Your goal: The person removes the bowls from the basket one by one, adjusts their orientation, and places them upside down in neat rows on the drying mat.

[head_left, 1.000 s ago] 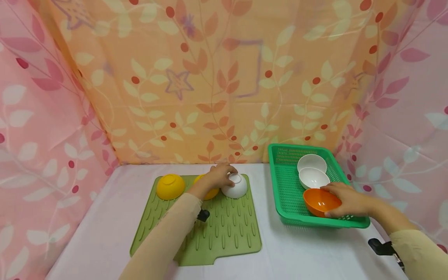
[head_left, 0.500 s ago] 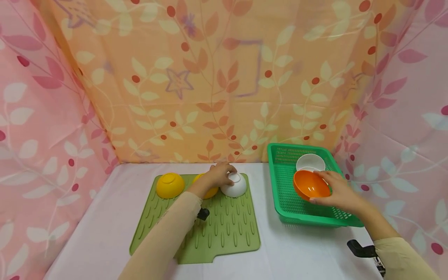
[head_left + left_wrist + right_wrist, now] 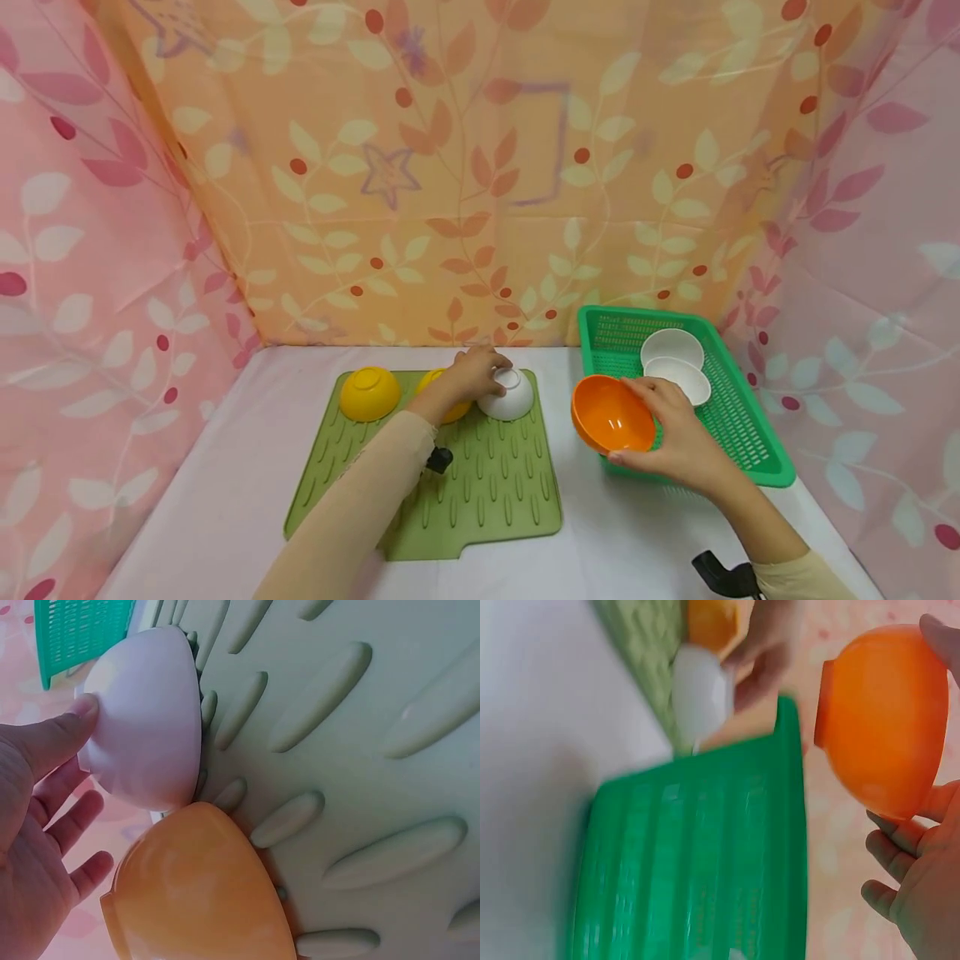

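My right hand (image 3: 671,437) grips an orange bowl (image 3: 611,417) by its rim, thumb and fingers on opposite sides. The bowl is tilted with its inside facing up, above the left side of a green basket (image 3: 780,477). In the right wrist view the orange bowl (image 3: 885,720) is clear of the basket. My left hand (image 3: 474,375) pinches the foot of an upside-down white bowl (image 3: 510,402) on a green ribbed mat (image 3: 495,492). The left wrist view shows the thumb at that white bowl's (image 3: 146,720) base. Beside it a yellow bowl (image 3: 456,412) is partly hidden by the left hand.
Another yellow bowl (image 3: 370,396) stands upside down at the mat's back left. Inside the basket lean two white bowls, one behind (image 3: 671,346) and one in front (image 3: 678,379). A patterned curtain (image 3: 450,208) hangs behind the white table (image 3: 217,467).
My right hand has lifted the orange bowl from inside the basket and carried it left, over the basket's left side. The left hand has stayed on the white bowl.
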Action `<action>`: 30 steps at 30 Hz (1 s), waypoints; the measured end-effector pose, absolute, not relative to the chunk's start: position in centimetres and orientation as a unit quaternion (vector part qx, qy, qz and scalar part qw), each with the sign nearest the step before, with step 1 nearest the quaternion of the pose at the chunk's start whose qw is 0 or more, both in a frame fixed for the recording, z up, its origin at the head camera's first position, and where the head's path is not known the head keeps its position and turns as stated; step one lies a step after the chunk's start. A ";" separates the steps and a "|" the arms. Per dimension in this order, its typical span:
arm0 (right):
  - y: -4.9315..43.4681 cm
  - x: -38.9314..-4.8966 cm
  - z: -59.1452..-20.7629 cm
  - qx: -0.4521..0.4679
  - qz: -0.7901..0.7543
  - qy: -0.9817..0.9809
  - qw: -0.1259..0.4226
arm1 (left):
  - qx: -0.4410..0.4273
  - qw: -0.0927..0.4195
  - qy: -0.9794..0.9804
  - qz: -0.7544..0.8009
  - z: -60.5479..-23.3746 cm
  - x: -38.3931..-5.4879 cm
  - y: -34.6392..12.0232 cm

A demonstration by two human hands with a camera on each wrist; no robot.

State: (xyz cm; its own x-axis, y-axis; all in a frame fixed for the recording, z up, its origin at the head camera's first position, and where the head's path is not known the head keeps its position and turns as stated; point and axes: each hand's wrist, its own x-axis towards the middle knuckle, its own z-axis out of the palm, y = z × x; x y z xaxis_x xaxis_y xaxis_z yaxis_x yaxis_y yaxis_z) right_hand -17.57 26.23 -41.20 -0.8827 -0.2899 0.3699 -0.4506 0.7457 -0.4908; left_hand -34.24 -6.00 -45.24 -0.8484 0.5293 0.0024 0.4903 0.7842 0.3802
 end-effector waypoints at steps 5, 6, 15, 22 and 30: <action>23.2 -16.5 -41.0 0.233 0.310 -0.914 0.120 | 0.264 0.044 0.947 0.178 -45.3 -34.2 -5.8; 22.5 -16.3 -41.1 0.236 0.315 -0.912 0.114 | 0.263 0.043 0.947 0.178 -45.4 -34.2 -5.8; 17.6 -15.9 -43.2 0.273 0.321 -0.903 0.087 | 0.277 0.038 0.942 0.188 -46.0 -34.7 -6.1; 15.4 -15.7 -44.0 0.283 0.327 -0.899 0.062 | 0.288 0.029 0.939 0.184 -46.2 -34.9 -6.3; 14.2 -15.2 -44.7 0.303 0.329 -0.893 0.052 | 0.279 0.030 0.943 0.182 -46.3 -34.9 -6.5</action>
State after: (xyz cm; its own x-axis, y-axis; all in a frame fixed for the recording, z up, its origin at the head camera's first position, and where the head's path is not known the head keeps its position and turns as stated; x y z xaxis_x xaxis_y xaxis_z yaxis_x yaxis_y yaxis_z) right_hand -15.15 14.20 -44.75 -0.8105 -0.5075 0.2923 -0.5759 0.5998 -0.5554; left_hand -34.92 -6.48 -46.32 -0.8427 0.5365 0.0453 0.5149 0.7785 0.3589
